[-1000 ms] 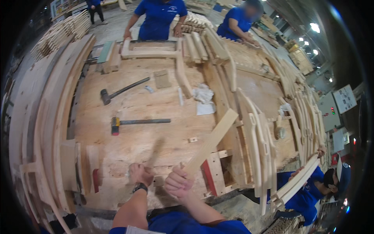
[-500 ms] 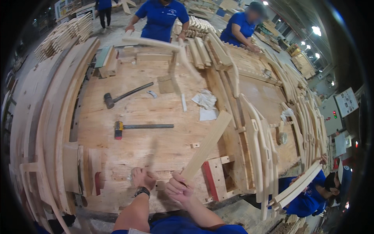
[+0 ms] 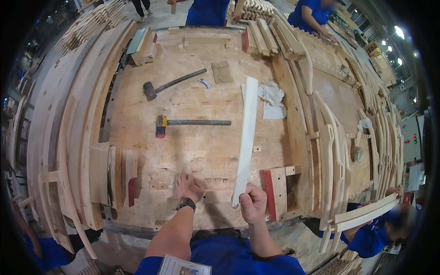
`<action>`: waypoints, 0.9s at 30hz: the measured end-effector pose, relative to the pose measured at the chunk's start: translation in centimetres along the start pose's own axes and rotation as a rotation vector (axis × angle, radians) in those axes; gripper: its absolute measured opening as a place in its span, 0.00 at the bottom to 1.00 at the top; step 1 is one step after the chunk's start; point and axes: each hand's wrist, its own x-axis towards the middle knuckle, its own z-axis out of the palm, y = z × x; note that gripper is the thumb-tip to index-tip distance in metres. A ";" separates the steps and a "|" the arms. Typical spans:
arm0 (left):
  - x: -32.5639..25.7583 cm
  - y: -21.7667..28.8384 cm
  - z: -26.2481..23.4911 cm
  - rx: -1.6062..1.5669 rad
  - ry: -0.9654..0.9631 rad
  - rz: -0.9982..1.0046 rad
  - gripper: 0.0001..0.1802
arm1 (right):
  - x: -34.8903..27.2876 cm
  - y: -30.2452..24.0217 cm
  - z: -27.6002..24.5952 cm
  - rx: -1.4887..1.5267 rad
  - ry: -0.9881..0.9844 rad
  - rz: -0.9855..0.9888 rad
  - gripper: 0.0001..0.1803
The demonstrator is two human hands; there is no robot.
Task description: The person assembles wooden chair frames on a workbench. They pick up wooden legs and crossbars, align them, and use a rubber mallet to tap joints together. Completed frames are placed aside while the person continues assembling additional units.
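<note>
My right hand (image 3: 253, 203) grips the lower end of a long, pale wooden slat (image 3: 248, 133). The slat points away from me, its pale broad face turned up, and hides a bit of the bench behind it. To its left, my left hand (image 3: 189, 187) is low over the near part of the plywood bench top (image 3: 201, 151), fingers apart and nothing in them. Beyond that hand lies a mallet with a yellow, black and red head (image 3: 161, 126). A darker mallet (image 3: 149, 90) rests farther off, its handle slanting up to the right.
Red-faced wooden blocks (image 3: 269, 195) stand at the bench's near corners. Crumpled white cloth (image 3: 271, 94) and a brown paper piece (image 3: 222, 72) lie toward the back. Long boards (image 3: 78, 91) line the left side; curved wooden parts (image 3: 337, 160) fill the right. Co-workers stand opposite and at right.
My right hand has swung the slat from a rightward slant to nearly straight ahead, its pale face now showing. The view has shifted. The curved pieces held by the person opposite have left the bench top.
</note>
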 end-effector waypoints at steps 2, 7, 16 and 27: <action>0.1 0.4 0.0 0.000 -0.030 -0.014 0.15 | 0.5 -1.3 0.5 -0.110 -0.018 -0.063 0.10; 0.3 0.3 0.2 -0.031 0.005 -0.011 0.13 | 1.3 -2.1 1.0 -0.311 -0.059 -0.224 0.04; 0.4 0.2 0.4 0.012 -0.012 -0.005 0.13 | 0.0 -0.9 0.4 -0.030 -0.018 -0.094 0.09; 0.3 -0.2 0.9 -0.014 0.085 0.034 0.13 | 1.2 -0.3 2.4 1.278 -0.173 0.469 0.08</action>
